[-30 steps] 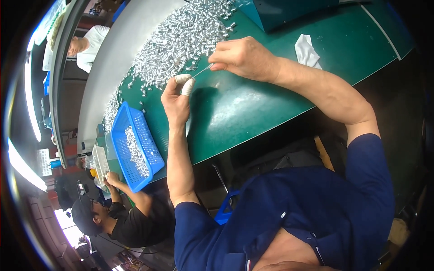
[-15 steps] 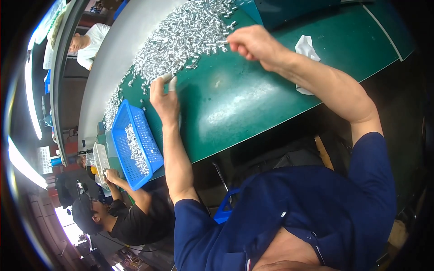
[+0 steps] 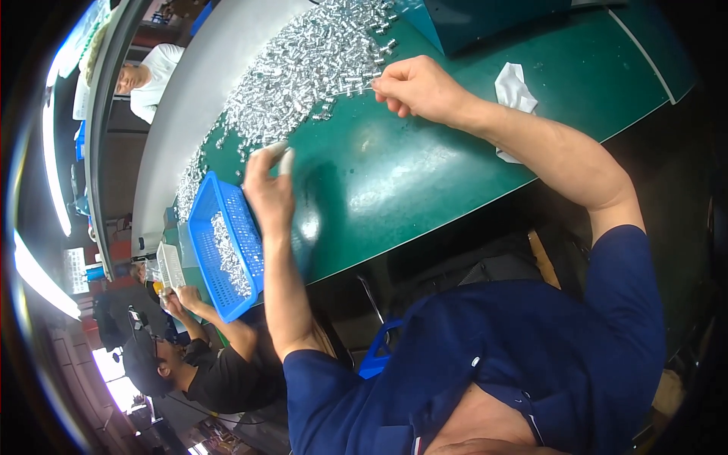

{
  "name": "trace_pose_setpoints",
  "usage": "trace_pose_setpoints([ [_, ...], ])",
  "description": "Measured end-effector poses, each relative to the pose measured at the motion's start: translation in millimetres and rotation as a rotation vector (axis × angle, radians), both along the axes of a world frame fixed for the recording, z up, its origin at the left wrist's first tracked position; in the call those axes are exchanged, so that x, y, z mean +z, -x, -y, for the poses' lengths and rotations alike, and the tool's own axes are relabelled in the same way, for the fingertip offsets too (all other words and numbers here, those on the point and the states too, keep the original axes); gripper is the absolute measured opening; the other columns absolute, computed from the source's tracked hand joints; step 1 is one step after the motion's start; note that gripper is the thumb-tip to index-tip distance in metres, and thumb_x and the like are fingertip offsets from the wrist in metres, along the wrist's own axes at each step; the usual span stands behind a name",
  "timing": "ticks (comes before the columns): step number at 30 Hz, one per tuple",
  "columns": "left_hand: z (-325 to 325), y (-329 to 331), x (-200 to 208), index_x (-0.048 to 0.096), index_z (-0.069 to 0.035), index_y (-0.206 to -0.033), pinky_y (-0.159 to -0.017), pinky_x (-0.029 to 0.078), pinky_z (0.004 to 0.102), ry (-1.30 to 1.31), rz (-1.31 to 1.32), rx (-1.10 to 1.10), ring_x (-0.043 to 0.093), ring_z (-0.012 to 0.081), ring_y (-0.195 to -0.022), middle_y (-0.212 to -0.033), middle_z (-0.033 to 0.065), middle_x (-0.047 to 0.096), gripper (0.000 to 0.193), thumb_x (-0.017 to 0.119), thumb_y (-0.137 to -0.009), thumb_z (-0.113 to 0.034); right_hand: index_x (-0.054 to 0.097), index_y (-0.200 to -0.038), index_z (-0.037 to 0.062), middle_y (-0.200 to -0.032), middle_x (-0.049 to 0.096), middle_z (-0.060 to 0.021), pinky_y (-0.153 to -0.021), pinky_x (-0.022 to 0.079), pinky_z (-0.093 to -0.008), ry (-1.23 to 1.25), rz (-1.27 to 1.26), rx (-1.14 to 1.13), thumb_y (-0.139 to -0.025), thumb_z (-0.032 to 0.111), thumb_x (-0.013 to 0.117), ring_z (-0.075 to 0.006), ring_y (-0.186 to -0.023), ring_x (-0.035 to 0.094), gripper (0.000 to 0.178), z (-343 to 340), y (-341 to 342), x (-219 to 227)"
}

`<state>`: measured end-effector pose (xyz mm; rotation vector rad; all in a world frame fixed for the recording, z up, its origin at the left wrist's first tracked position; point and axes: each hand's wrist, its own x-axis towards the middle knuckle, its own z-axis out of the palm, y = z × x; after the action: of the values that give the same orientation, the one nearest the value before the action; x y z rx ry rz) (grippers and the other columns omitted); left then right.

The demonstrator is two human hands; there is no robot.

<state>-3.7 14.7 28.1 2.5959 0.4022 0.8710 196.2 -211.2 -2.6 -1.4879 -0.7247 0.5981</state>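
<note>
Small shiny metal cylinders [image 3: 303, 76] lie in a large heap on the green tabletop. My right hand [image 3: 425, 91] is closed in a pinch at the heap's right edge. A thin, light rod [image 3: 368, 89] sticks out of its fingertips toward the cylinders; its far end is lost among them. Below the heap, my left hand [image 3: 269, 193] hovers beside the blue basket. Pale covers sit on its thumb and forefinger, which stand apart, and I see nothing between them.
The blue perforated basket [image 3: 241, 227], left of my left hand, contains more cylinders. A white cloth [image 3: 514, 91] lies by my right forearm. A dark green box [image 3: 485, 26] stands at the back. One co-worker [image 3: 205, 364] sits at left; another person [image 3: 155, 80] is farther off.
My right hand has shifted slightly left and nearer to me, with the rod still in its fingers. My left hand has drawn back from the heap, toward the basket.
</note>
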Motion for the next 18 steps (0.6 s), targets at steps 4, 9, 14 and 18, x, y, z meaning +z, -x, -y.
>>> trace_pose_setpoints([
  [4,-23.9,50.7,36.6,0.071,-0.004,-0.103,-0.083,0.051,0.0379,-0.328,0.01,0.295,0.066,0.0273,-0.091,-0.095,0.0115,0.069,0.016,0.071,-0.086,-0.005,0.068,-0.082,0.0008,-0.075,0.068,-0.0058,-0.061,0.05,-0.0279,-0.047,0.025,-0.027,-0.093,0.026,0.061,-0.0124,-0.065,0.065,0.028,6.2,2.8,7.5],
  [9,-50.4,85.5,41.4,0.069,-0.004,-0.106,-0.082,0.051,0.0415,-0.46,0.047,0.621,0.066,0.0317,-0.092,-0.098,0.0138,0.069,0.018,0.064,-0.089,-0.005,0.07,-0.088,0.0002,-0.077,0.07,-0.0069,-0.062,0.051,-0.0284,-0.078,0.069,0.047,-0.095,0.022,0.061,-0.0133,-0.066,0.066,0.025,0.4,13.4,8.0],
  [14,-56.3,87.4,23.3,0.069,-0.004,-0.107,-0.085,0.051,0.0428,-0.416,-0.049,0.665,0.066,0.035,-0.096,-0.1,0.0159,0.069,0.02,0.062,-0.088,-0.004,0.071,-0.097,0.0035,-0.077,0.067,-0.0014,-0.056,0.046,-0.0221,-0.079,0.069,0.086,-0.099,0.026,0.059,-0.0083,-0.068,0.063,0.026,3.9,8.2,7.2],
  [18,-63.9,101.2,22.1,0.069,-0.004,-0.11,-0.089,0.049,0.0432,-0.447,-0.043,0.745,0.064,0.0362,-0.101,-0.107,0.0173,0.068,0.021,0.061,-0.09,-0.008,0.071,-0.098,0.0031,-0.077,0.067,-0.0008,-0.056,0.046,-0.0208,-0.046,0.065,0.106,-0.1,0.025,0.057,-0.0074,-0.068,0.063,0.025,4.2,17.5,11.5],
])
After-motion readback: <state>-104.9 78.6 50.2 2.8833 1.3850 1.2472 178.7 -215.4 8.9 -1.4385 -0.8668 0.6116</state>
